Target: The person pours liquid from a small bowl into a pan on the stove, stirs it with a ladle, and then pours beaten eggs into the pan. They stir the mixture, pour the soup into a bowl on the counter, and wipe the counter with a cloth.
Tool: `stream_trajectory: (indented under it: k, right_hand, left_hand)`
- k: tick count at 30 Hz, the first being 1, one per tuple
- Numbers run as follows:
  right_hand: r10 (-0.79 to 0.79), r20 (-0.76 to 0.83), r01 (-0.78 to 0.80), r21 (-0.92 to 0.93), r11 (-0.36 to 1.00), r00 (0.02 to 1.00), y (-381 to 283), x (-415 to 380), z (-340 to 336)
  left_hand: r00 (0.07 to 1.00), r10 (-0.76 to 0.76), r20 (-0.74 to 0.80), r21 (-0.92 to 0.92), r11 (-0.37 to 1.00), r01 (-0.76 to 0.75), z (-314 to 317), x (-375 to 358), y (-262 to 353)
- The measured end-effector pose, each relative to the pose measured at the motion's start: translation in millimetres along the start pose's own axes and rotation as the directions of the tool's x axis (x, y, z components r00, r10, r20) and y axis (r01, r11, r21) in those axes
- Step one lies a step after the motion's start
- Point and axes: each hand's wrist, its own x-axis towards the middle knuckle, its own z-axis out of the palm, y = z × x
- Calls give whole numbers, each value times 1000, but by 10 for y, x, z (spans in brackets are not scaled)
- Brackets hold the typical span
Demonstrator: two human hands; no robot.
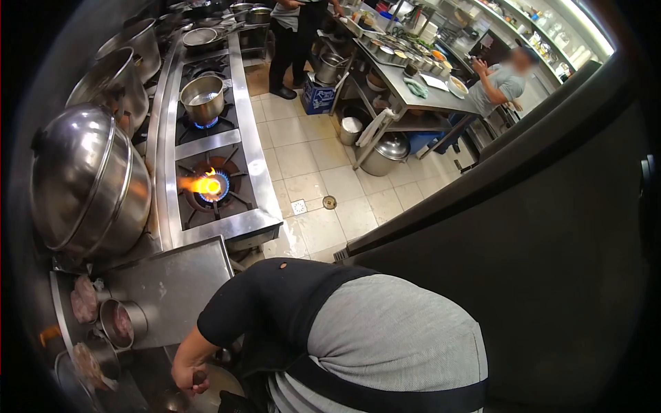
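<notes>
My right hand (189,380), at the end of a bent arm with a black sleeve, is closed around a dark, round-ended handle (200,377). What the handle belongs to cannot be made out. Just beside the hand, a pale round surface (222,383) shows at the bottom edge. To its left, a metal pot (122,323) contains pink, meat-like pieces. Another container holds a similar pale lump (93,368), and pinkish meat (84,299) lies behind them. My left hand is outside the picture.
A burner (212,186) burns with blue and orange flame; a pot (202,98) sits over another lit burner. A large domed steel vessel (89,182) stands left. Two people are farther back, near a prep counter (413,96). A dark panel (544,255) borders the right.
</notes>
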Motion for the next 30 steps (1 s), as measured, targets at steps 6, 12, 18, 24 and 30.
stream_trajectory:
  k: [6,12,18,24,30]
  right_hand:
    - [48,-36,-54,-196,979,998,58,-16,278]
    - [122,60,-102,-265,959,991,-14,167,21]
    - [-488,-353,-558,-740,-377,798,176,-252,104]
    - [-804,194,-495,-700,-515,561,286,-711,-36]
    - [-520,-156,-417,-799,-434,840,81,-940,127]
  left_hand:
    - [999,18,31,2,1000,-18,-215,262,-28]
    - [989,147,-15,334,933,-133,-53,193,55]
    - [380,602,702,575,-166,-801,300,-744,691]
    - [712,669,-212,911,399,-103,709,-143,696]
    - [648,662,377,363,538,-761,-130,-309,501]
